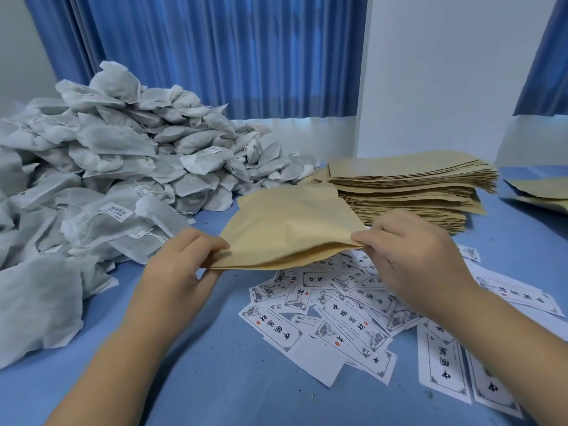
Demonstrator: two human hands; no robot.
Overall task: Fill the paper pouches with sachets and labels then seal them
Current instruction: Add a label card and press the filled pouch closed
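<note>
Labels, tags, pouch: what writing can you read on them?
Labels: "中国茶", then a character I cannot make out; they lie upside down to the camera.
Sachet tags: print too small to read.
Pouch: no writing visible.

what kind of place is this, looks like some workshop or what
Probably a small hand-packing workroom, not a factory line: a heap of filled sachets, a stack of paper pouches and loose printed labels lie on a blue-covered table by a curtained window.
</note>
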